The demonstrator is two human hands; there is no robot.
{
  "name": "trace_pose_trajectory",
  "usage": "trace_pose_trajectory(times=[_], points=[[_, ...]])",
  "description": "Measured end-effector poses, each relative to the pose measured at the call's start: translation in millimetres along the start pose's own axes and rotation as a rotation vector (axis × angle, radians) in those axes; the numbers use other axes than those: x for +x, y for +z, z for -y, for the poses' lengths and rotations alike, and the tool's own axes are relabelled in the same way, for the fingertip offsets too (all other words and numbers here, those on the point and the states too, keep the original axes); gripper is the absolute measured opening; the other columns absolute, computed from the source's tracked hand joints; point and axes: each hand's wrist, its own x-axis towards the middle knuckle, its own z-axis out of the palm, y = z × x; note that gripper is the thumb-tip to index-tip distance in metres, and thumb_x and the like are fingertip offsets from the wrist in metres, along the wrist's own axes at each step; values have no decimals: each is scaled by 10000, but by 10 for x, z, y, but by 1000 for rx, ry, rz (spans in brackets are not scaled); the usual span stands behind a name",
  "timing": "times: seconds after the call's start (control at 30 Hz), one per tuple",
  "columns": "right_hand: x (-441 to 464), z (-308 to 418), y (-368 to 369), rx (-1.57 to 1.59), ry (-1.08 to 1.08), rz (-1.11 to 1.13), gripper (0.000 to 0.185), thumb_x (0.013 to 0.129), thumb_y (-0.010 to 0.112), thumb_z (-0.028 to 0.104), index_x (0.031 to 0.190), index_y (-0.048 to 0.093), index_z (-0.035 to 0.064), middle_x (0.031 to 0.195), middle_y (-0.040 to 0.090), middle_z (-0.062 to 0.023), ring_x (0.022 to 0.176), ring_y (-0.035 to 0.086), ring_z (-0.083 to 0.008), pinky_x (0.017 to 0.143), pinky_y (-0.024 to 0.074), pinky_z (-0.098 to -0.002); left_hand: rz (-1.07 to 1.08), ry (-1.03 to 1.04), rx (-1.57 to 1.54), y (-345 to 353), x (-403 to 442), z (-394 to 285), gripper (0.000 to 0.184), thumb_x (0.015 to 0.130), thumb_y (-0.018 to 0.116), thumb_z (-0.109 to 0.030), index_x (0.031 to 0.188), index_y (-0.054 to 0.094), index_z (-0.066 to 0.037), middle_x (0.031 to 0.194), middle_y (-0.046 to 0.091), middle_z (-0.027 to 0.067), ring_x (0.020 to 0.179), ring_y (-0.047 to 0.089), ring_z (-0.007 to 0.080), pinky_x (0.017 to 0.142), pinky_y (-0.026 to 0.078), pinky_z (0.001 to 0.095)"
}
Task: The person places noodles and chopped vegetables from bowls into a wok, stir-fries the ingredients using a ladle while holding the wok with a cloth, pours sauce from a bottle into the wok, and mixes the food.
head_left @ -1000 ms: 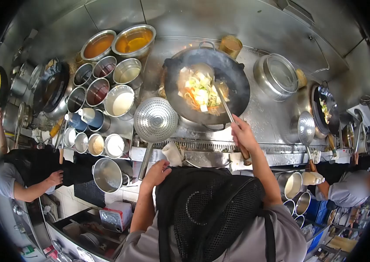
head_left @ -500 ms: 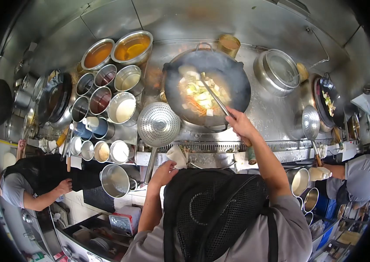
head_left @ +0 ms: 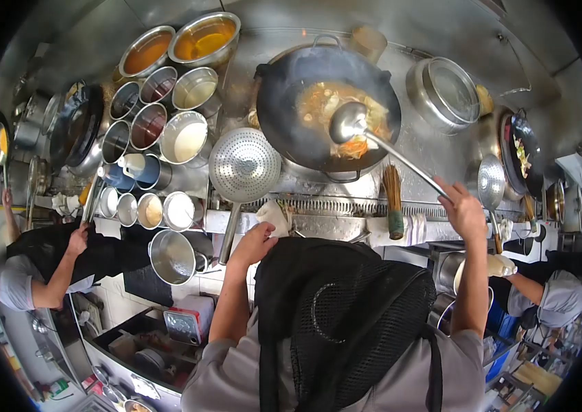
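My right hand is closed around the end of a long steel ladle. The ladle's bowl is in the big black wok, over vegetables in brownish broth, with orange shreds near its lower edge. Steam blurs part of the wok. Down at the front edge of the stove, my left hand has curled fingers against a white cloth; its fingertips are partly hidden. A perforated skimmer lies just beyond that hand, its handle pointing toward me.
Left of the wok stand several steel pots of sauces and two bowls of amber liquid. A bamboo brush lies at the front right. Steel basins sit right of the wok. Co-workers are on both sides.
My right hand has moved right and turned the ladle, so its bowl now shows. The food looks brothier and sits farther right. The view has shifted; the left co-worker's hands have risen.
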Motion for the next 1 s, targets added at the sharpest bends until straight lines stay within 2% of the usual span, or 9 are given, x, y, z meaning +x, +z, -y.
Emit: trace_pose_trajectory(times=[0.2,0.27,0.37,0.4,0.63,0.7,0.77,0.8,1.0], points=[[-313,138,-607,328,-148,-78,467,881,662,81,1339,573,71,862,672,-179,703,664,-324,703,506,-412,23,14,-21,50,63,-50,341,844,704,-201,1093,584,-1,1049,662,203,976,646,361,835,527,430],[-423,178,-665,521,49,150,456,918,633,89,1362,545,34,782,665,-137,605,610,-198,634,495,-346,25,14,-17,57,69,-51,341,846,702,-203,1095,584,-2,1050,661,203,981,644,362,841,524,430],[-457,379,-616,811,315,418,450,948,610,109,1389,534,62,712,617,-65,546,510,-93,546,456,-284,41,-10,-27,100,103,-39,340,853,697,-206,1101,585,-3,1054,661,202,990,640,364,854,517,431],[-488,368,-410,885,215,370,442,976,590,140,1409,523,82,703,575,-15,515,478,-57,482,415,-246,46,-21,-36,102,107,-41,341,855,694,-207,1106,586,-4,1062,661,202,994,640,364,854,517,430],[-415,709,-40,1124,302,576,434,996,572,168,1421,517,97,683,523,2,508,453,-35,450,385,-233,27,-17,-32,42,88,-18,361,871,687,-219,1144,589,-3,1058,661,169,960,652,294,853,518,389],[-299,745,-7,1056,323,614,442,982,577,151,1412,513,66,714,601,-79,555,548,-121,527,458,-285,30,-33,-29,22,74,-61,359,865,689,-206,1140,587,0,1075,660,190,972,653,325,852,524,405],[-238,730,202,808,52,345,457,959,581,120,1397,499,21,815,669,-187,677,634,-255,672,509,-351,36,-41,-22,6,81,-93,356,858,692,-193,1136,584,3,1093,660,211,983,655,356,850,530,421],[-185,719,171,743,72,346,455,939,591,104,1370,504,-10,976,675,-271,862,671,-380,816,507,-403,36,-39,-25,6,74,-102,354,859,692,-193,1134,584,3,1091,659,211,978,657,356,848,531,420],[-310,328,-492,561,92,277,429,902,632,87,1318,570,2,1097,662,-276,979,666,-414,850,514,-424,18,-33,-21,47,37,61,371,863,692,-219,1141,595,8,1032,668,164,946,655,288,840,520,382]])
